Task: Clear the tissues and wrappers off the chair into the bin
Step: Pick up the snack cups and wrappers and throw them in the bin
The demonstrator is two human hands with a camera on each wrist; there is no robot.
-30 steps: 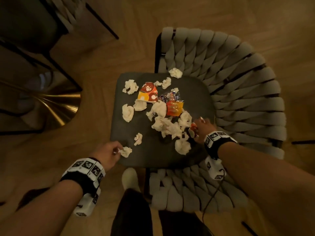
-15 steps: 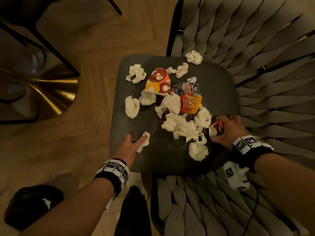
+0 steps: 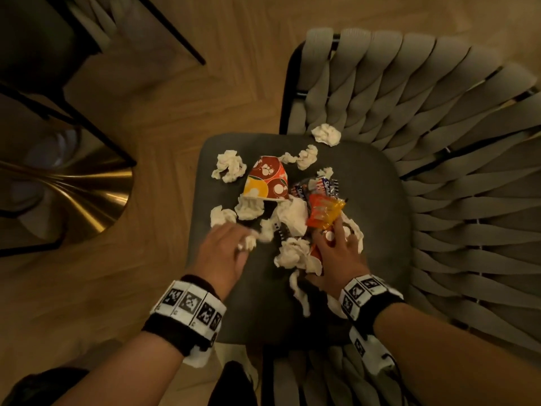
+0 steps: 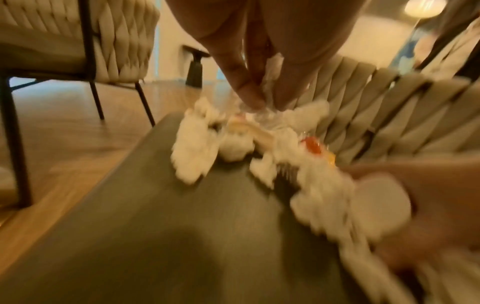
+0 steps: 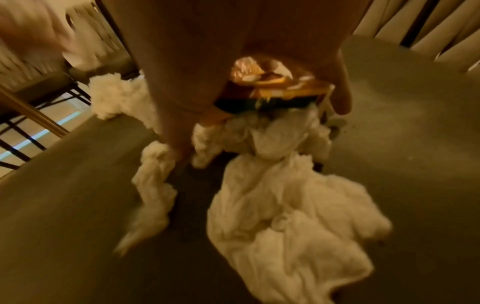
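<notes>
Crumpled white tissues (image 3: 294,252) lie heaped on the dark grey chair seat (image 3: 254,312), with a tipped red and orange paper cup (image 3: 266,178), an orange wrapper (image 3: 323,213) and dark candy wrappers (image 3: 317,186). My left hand (image 3: 244,241) pinches a small tissue (image 3: 249,243) at the pile's left side; the blurred left wrist view shows its fingers (image 4: 244,90) closed on white tissue (image 4: 271,82). My right hand (image 3: 336,238) lies on the pile's right side. Its fingers curl round a red and orange wrapper (image 5: 272,88), above more tissues (image 5: 285,205). No bin shows.
The chair's woven grey backrest (image 3: 439,148) curves round the back and right of the seat. A second chair (image 3: 44,39) and a shiny gold base (image 3: 73,186) stand on the wooden floor (image 3: 205,98) to the left. My dark legs (image 3: 234,385) are at the front edge.
My left hand has come from the seat's front-left edge up to the pile, gathering small tissues. My right hand has slid left from the seat's right edge onto the pile, wrapper still in it.
</notes>
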